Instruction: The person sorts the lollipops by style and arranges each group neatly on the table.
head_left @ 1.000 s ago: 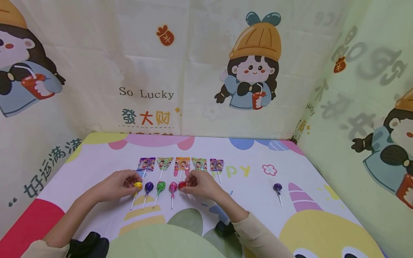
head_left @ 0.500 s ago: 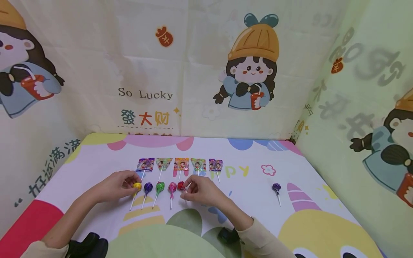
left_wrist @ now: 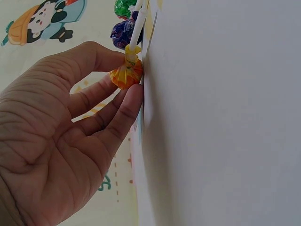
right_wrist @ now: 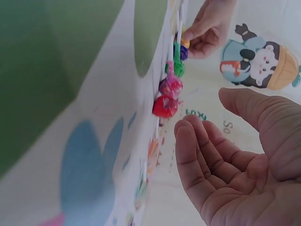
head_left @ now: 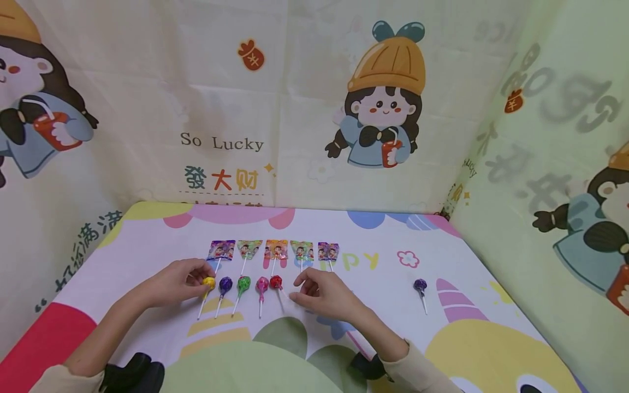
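Note:
At the left end of the near row, my left hand pinches a yellow lollipop by its wrapped head between thumb and fingers. To its right lie a dark purple lollipop, a green lollipop, a pink lollipop and a red lollipop, sticks toward me. Just right of the red one, my right hand holds nothing; in the right wrist view its thumb and bent fingers stand apart.
Behind runs a row of flat-wrapped lollipops, among them an orange-wrapped lollipop. A single purple lollipop lies far to the right. The printed cloth covers the table, with curtain-like walls behind and beside it.
My right hand has let go of the red lollipop and moved off to the right. The red lollipop stays in the row. My left hand has not moved from the yellow lollipop.

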`<action>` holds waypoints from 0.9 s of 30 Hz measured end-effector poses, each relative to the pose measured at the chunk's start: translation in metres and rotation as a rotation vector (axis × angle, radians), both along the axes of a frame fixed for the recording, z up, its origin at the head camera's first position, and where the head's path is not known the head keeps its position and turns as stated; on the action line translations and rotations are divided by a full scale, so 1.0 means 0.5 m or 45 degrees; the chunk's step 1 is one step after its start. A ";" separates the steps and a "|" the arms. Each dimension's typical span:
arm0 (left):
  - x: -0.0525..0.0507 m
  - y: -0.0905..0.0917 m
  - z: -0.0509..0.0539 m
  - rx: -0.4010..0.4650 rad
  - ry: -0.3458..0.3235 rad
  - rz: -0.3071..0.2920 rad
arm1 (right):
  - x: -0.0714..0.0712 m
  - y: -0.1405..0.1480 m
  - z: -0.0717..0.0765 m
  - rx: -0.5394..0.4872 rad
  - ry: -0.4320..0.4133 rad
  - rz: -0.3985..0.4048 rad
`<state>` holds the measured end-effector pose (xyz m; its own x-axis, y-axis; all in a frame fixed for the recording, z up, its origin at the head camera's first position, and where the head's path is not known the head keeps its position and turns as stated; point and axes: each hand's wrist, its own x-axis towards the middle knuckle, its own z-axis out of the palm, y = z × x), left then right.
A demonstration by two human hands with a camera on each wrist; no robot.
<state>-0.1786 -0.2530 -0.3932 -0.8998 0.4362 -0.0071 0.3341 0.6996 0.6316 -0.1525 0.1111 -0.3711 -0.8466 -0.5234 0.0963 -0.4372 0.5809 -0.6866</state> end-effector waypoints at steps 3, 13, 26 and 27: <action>0.000 0.001 0.002 -0.005 0.002 0.001 | 0.003 0.019 0.000 -0.011 0.016 -0.013; 0.000 -0.001 0.002 0.001 -0.005 -0.017 | 0.006 0.076 -0.006 -0.026 0.033 -0.117; -0.001 -0.003 0.002 0.009 0.006 -0.038 | 0.004 0.145 -0.016 -0.077 0.060 -0.197; -0.001 -0.003 0.001 0.008 0.008 -0.039 | 0.004 0.150 -0.015 -0.083 0.065 -0.202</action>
<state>-0.1794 -0.2547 -0.3925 -0.8860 0.4637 0.0018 0.3597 0.6848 0.6338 -0.1505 0.1861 -0.3786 -0.9113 -0.3748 0.1704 -0.3787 0.6006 -0.7042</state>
